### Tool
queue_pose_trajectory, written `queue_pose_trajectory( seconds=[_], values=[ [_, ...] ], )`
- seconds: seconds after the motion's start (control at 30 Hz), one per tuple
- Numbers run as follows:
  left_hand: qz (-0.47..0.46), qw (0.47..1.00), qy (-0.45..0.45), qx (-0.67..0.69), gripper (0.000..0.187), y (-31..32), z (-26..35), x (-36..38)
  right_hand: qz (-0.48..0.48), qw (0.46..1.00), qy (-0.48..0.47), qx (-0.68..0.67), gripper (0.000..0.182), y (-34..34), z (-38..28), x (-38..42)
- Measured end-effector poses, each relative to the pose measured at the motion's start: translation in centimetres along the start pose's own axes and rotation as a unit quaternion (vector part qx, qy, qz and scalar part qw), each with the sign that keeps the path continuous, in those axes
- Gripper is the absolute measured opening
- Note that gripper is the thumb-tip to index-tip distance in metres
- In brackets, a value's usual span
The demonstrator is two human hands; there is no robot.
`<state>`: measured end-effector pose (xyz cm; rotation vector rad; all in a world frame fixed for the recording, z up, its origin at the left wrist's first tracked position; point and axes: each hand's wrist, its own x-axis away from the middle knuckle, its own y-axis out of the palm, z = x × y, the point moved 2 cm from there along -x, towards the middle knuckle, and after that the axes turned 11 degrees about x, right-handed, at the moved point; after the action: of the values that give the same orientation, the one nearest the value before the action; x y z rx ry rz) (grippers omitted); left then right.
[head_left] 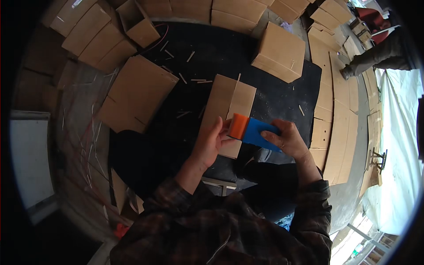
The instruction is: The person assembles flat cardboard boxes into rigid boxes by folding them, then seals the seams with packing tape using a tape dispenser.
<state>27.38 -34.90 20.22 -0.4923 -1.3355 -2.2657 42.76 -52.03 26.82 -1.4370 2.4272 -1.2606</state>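
Note:
In front of me my right hand (285,139) grips a flat blue piece with a broad orange end (239,126), its thumb lying across the blue face. What kind of tool this is I cannot tell. My left hand (210,143) is at the orange end, thumb raised and apart from the fingers, whose tips come right up to its edge. Below both hands a closed cardboard box (223,99) lies between my legs, with a seam running along its top.
More cardboard boxes stand around, one at left (139,92) and another at upper right (280,51). Small strips (191,56) litter the black mat (282,104). Flattened cardboard (338,123) lines the right side, where another person's leg (375,57) shows. A pale sheet (399,154) hangs beyond.

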Motion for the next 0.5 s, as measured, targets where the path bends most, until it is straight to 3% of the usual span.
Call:
queue_pose_trajectory(
  seconds=[0.13, 0.2, 0.23, 0.3, 0.43, 0.5],
  values=[
    [-0.021, 0.999, 0.023, 0.007, 0.058, -1.1, 0.4, -0.8, -0.007, 1.0, 0.0, 0.0, 0.039, 0.2, -0.8, -0.5],
    [-0.016, 0.977, -0.098, 0.187, 0.049, -2.3, -0.3, -1.7, -0.014, 0.997, 0.018, -0.079, 0.036, 0.7, -1.2, -0.7],
    [-0.015, 0.977, -0.096, 0.188, 0.049, -2.7, -0.5, -2.0, -0.016, 0.997, 0.017, -0.079, 0.036, 0.9, -1.3, -1.0],
    [0.053, 0.981, -0.082, 0.167, 0.037, -3.2, -1.5, -2.8, -0.014, 1.0, 0.017, 0.005, 0.036, 1.2, -1.4, -1.3],
    [0.066, 0.989, -0.033, 0.129, 0.024, -4.3, -2.2, -3.3, -0.003, 0.998, 0.006, 0.063, 0.035, 1.9, -2.4, -1.5],
    [0.163, 0.983, 0.062, 0.058, 0.016, -5.0, -1.7, -3.1, -0.026, 0.995, 0.033, 0.085, 0.035, 2.0, -2.8, -1.6]
  ],
)
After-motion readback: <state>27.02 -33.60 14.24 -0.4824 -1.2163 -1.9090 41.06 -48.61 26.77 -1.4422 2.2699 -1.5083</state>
